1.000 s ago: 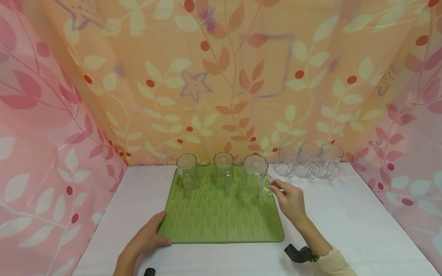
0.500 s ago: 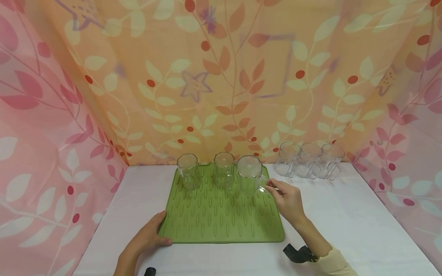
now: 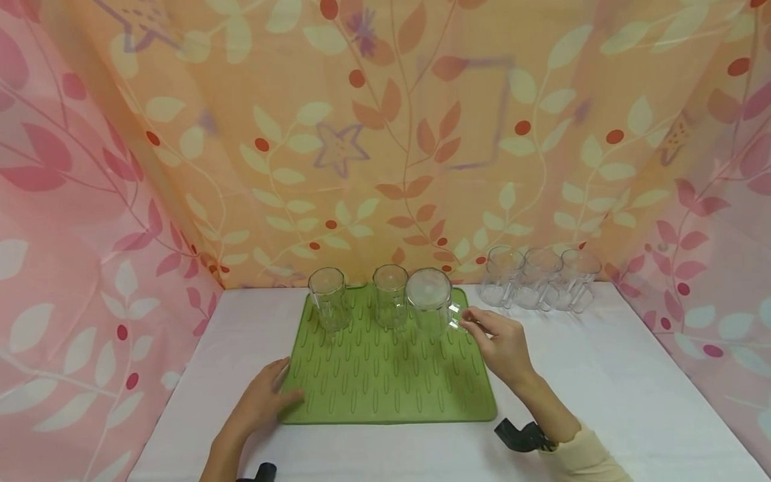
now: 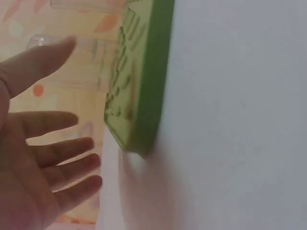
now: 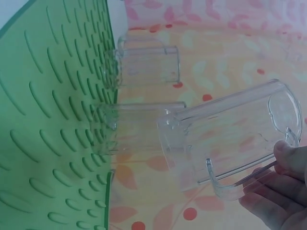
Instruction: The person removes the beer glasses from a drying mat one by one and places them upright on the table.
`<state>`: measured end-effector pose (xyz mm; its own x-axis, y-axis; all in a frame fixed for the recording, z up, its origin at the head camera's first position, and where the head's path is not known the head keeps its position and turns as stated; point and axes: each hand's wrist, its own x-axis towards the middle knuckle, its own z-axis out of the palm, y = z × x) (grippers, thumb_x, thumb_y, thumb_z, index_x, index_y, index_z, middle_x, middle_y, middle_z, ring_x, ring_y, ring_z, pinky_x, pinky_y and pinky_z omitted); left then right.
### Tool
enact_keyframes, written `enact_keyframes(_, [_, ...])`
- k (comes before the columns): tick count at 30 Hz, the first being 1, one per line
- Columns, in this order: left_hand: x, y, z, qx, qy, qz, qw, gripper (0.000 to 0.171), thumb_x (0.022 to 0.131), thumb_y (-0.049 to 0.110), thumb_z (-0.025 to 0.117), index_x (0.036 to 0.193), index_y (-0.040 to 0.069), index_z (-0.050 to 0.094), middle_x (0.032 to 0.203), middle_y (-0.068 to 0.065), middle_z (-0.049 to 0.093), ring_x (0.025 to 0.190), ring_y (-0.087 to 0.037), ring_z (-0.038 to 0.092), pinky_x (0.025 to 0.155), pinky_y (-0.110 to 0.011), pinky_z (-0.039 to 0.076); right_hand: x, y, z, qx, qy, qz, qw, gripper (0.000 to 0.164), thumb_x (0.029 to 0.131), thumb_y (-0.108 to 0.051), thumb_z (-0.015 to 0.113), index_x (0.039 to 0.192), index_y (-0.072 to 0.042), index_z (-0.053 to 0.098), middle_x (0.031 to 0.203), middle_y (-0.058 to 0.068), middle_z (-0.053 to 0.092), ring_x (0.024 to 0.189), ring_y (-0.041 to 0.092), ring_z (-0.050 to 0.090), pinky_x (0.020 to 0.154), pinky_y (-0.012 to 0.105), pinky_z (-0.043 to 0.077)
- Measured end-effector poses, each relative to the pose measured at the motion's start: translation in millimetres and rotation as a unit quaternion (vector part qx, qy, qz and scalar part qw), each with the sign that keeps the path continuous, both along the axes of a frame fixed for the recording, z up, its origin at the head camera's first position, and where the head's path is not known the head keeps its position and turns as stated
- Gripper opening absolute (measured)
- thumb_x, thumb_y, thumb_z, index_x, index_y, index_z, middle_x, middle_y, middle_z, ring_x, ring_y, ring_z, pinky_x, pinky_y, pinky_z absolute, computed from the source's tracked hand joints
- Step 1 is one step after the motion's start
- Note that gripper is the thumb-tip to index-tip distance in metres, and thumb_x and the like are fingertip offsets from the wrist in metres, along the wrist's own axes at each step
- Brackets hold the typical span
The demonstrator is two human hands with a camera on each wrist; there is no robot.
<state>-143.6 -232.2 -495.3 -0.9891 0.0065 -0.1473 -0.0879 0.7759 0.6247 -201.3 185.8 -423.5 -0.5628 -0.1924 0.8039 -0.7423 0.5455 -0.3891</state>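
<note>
Currently, the clear mug (image 3: 429,304) is pinched by its handle (image 5: 225,192) in the right hand (image 3: 498,345), its body left of the grip, tilted above the green mat (image 3: 391,391) (seemingly untouched); the left hand (image 3: 262,398) is spread.

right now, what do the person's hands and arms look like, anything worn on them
The left hand and right hand are bare, without gloves. The right arm has a cream sleeve, with a curved black piece beside its cuff. By the left forearm, a rounded black end shows.
</note>
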Motion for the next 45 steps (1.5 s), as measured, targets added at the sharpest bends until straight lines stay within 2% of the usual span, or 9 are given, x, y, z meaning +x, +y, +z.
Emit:
enact_keyframes(3, [-2.3,3,5.6,0.016,0.013,0.021,0.9996,0.076,0.088,0.038,0.070,0.147,0.000,0.038,0.151,-0.029,0.035,0.139,-0.052,0.031,0.111,-0.066,0.031,2.0,-1,1.9,0.010,0.003,0.002,1.000,0.023,0.070,0.012,0.078,0.091,0.003,0.073,0.082,0.010,0.075,0.068,0.017,0.071,0.064,0.007,0.053])
enact_keyframes(8, [-5.9,11,13.2,0.069,0.032,0.025,0.9968,0.067,0.093,0.036,0.065,0.146,0.004,0.040,0.152,-0.027,0.035,0.136,-0.053,0.037,0.108,-0.064,0.037,5.4,-3,4.2,0.036,0.027,-0.002,0.999,0.024,0.068,0.011,0.079,0.089,0.001,0.073,0.081,0.008,0.074,0.067,0.015,0.069,0.060,0.012,0.053])
enact_keyframes(16, [-13.0,28,24.8,0.148,0.042,-0.004,0.9880,0.065,0.095,0.034,0.063,0.145,-0.001,0.041,0.150,-0.024,0.041,0.138,-0.044,0.039,0.113,-0.054,0.036,7.9,-4,5.1,0.062,0.052,-0.002,0.997,0.029,0.065,0.008,0.082,0.092,0.002,0.073,0.083,0.010,0.075,0.074,0.020,0.072,0.066,0.020,0.058])
enact_keyframes(25, [-23.6,48,40.5,0.222,0.036,-0.029,0.9739,0.061,0.095,0.037,0.061,0.144,0.003,0.046,0.146,-0.022,0.048,0.133,-0.043,0.047,0.106,-0.051,0.047,8.9,-8,7.4,0.074,0.081,0.013,0.994,0.032,0.063,0.008,0.082,0.093,0.000,0.073,0.085,0.008,0.075,0.076,0.021,0.072,0.067,0.027,0.060])
enact_keyframes(30, [-29.0,62,47.9,0.251,0.027,-0.035,0.9670,0.057,0.096,0.037,0.060,0.143,0.007,0.048,0.144,-0.017,0.052,0.132,-0.038,0.049,0.106,-0.049,0.047,8.7,-11,4.7,0.080,0.103,0.020,0.991,0.033,0.061,0.007,0.082,0.091,-0.001,0.073,0.084,0.007,0.075,0.075,0.020,0.071,0.066,0.028,0.060])
enact_keyframes(34, [-33.0,72,51.8,0.254,0.027,-0.032,0.9663,0.056,0.095,0.042,0.059,0.140,0.011,0.052,0.140,-0.012,0.056,0.131,-0.034,0.051,0.107,-0.049,0.046,9.7,-14,3.2,0.088,0.115,0.025,0.989,0.011,0.084,-0.011,0.074,0.091,-0.002,0.073,0.083,0.007,0.074,0.073,0.020,0.070,0.065,0.029,0.059])
enact_keyframes(37, [-36.8,77,54.4,0.250,0.033,-0.032,0.9671,0.055,0.095,0.045,0.058,0.139,0.012,0.053,0.138,-0.010,0.058,0.130,-0.033,0.053,0.106,-0.049,0.047,11.6,-16,3.3,0.089,0.110,0.030,0.990,0.033,0.098,-0.029,0.056,0.090,-0.001,0.073,0.082,0.007,0.074,0.074,0.020,0.070,0.065,0.030,0.059])
enact_keyframes(38, [-38.3,78,55.5,0.251,0.033,-0.033,0.9668,0.055,0.095,0.046,0.058,0.139,0.012,0.054,0.138,-0.009,0.058,0.130,-0.032,0.053,0.107,-0.049,0.046,12.0,-16,3.1,0.087,0.111,0.031,0.989,0.037,0.099,-0.031,0.052,0.090,-0.001,0.073,0.082,0.007,0.074,0.074,0.020,0.070,0.065,0.031,0.059])
enact_keyframes(45, [-45.2,83,66.0,0.256,0.022,-0.043,0.9654,0.057,0.096,0.047,0.055,0.141,0.012,0.052,0.141,-0.008,0.056,0.135,-0.031,0.049,0.112,-0.054,0.039,10.4,-19,2.4,0.092,0.168,0.043,0.981,0.036,0.100,-0.026,0.053,0.090,0.001,0.074,0.082,0.008,0.073,0.073,0.021,0.070,0.064,0.031,0.059])
